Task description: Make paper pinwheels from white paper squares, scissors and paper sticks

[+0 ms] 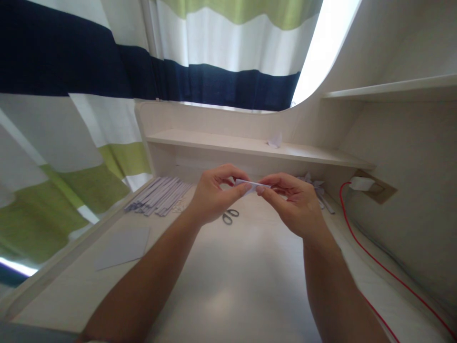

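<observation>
Between my two hands a small folded piece of white paper (253, 184) is held up above the desk. My left hand (222, 190) pinches its left end between thumb and fingers. At the other end, my right hand (291, 197) grips the paper in the same way. The paper's lower part is partly covered by my thumbs. Below my left hand lie scissors (230, 216), only their dark handles showing. Rolled or folded paper strips (160, 195) lie in a row on the desk to the left.
A flat white sheet (123, 245) rests on the desk (228, 281) at the left. Folded paper pieces (316, 183) lie behind my right hand. One folded paper piece (274, 140) stands on the shelf (214, 141). A red cable (371, 257) runs from a white plug (361, 183) along the right side.
</observation>
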Available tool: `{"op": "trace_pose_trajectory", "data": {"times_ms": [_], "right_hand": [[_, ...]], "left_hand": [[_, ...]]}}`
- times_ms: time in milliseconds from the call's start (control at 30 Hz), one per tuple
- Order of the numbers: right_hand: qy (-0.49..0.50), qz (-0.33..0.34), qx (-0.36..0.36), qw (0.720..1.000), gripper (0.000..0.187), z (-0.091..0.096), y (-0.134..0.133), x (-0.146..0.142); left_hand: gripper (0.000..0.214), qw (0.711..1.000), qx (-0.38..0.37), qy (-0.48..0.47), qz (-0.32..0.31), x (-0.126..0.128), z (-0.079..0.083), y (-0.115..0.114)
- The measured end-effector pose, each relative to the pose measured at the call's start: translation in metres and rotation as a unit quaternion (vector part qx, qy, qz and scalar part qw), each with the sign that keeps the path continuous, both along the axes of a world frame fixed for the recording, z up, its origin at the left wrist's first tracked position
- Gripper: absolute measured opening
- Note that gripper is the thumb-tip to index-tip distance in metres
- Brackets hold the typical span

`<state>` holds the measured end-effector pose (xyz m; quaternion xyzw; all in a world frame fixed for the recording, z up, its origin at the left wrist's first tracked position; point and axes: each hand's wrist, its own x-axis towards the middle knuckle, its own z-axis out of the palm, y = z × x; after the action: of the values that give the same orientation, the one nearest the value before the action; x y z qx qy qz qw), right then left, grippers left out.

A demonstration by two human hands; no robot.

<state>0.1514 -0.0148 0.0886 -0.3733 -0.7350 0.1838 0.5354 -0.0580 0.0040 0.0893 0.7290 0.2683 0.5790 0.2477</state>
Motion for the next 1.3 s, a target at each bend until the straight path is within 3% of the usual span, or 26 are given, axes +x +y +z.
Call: {"op": "trace_pose_trajectory", "data": {"times_ms": [1300], "right_hand": [[-0.031,-0.019,0.039,0.999,0.004,-0.0005,-0.0037,-0.0064]], "left_hand": [[0.008,0.999,0.045,0.024,-0.009,0.0034,0.0022,-0.0042]]}}
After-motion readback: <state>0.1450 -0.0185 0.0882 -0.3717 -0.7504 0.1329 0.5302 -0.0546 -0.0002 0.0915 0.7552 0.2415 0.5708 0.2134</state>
